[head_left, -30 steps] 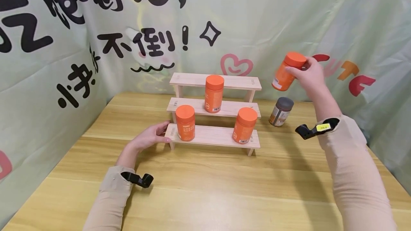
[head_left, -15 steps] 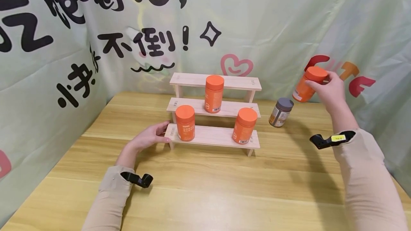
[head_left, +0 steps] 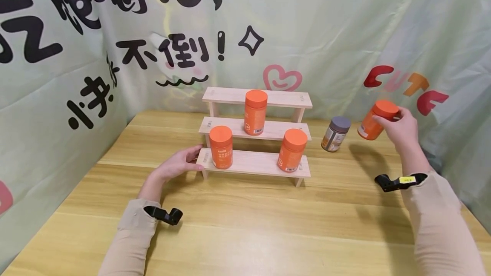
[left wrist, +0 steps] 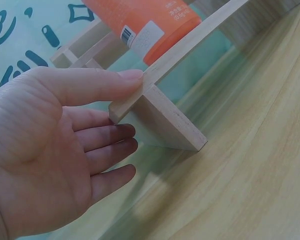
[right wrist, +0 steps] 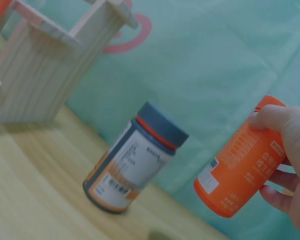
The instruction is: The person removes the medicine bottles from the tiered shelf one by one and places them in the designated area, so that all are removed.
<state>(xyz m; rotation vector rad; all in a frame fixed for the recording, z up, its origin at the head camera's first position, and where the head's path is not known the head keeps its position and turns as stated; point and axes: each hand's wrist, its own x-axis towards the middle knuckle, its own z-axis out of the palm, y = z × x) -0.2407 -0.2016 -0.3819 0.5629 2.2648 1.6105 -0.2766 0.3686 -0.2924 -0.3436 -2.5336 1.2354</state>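
Observation:
In the head view my right hand (head_left: 402, 130) grips an orange supplement bottle (head_left: 371, 123) near its lid. It hangs tilted above the table, right of a grey-lidded bottle (head_left: 335, 134). The right wrist view shows thumb and fingers around the orange bottle (right wrist: 240, 167), apart from the grey-lidded bottle (right wrist: 132, 165). My left hand (head_left: 178, 164) holds the left end of a three-tier wooden display stand (head_left: 255, 162), its thumb on the bottom step's edge in the left wrist view. Orange bottles stand on the bottom step's left (head_left: 221, 150) and right (head_left: 292, 151), another on the middle step (head_left: 255, 114).
The stand's top step (head_left: 226, 96) bears no bottle. A wood-grain table (head_left: 245, 225) lies under everything. A pale green printed cloth (head_left: 326, 24) hangs behind and at both sides. Each wrist wears a small black camera, such as the right wrist's (head_left: 395, 182).
My right hand has carried the orange bottle rightward past the grey-lidded bottle, then lowered it toward the table. My left hand stays at the stand.

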